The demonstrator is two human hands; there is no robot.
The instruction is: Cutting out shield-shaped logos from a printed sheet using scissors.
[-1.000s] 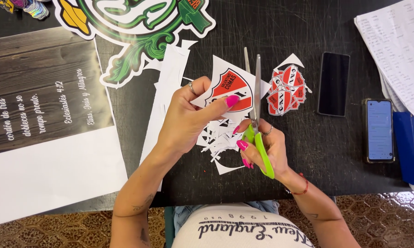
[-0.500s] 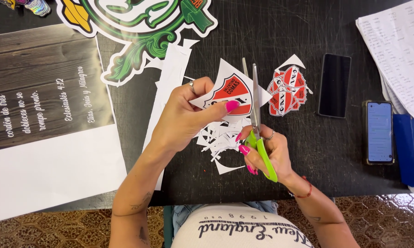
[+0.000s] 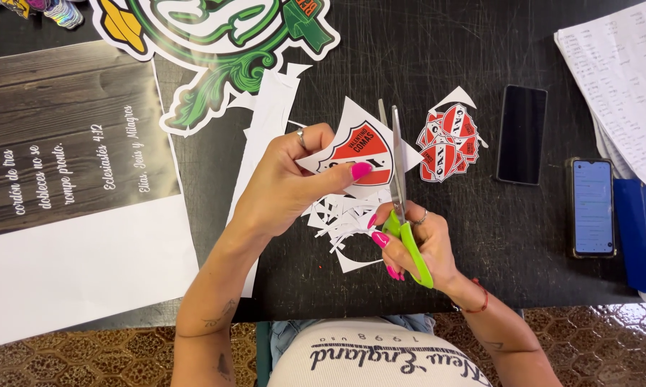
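Lots of red, white and green on a black table here

The shield-shaped paper cutout (image 3: 362, 147) is red with a black band and a white border, the plastic-handled scissors (image 3: 407, 236) are lime green with grey blades, and the nails on the left hand (image 3: 287, 183) and right hand (image 3: 416, 240) are hot pink. The pile of small shield stickers (image 3: 448, 142) is red and white too. The big printed emblem (image 3: 222, 43) is green, white and yellow, and the matte table top (image 3: 423, 50) is black.
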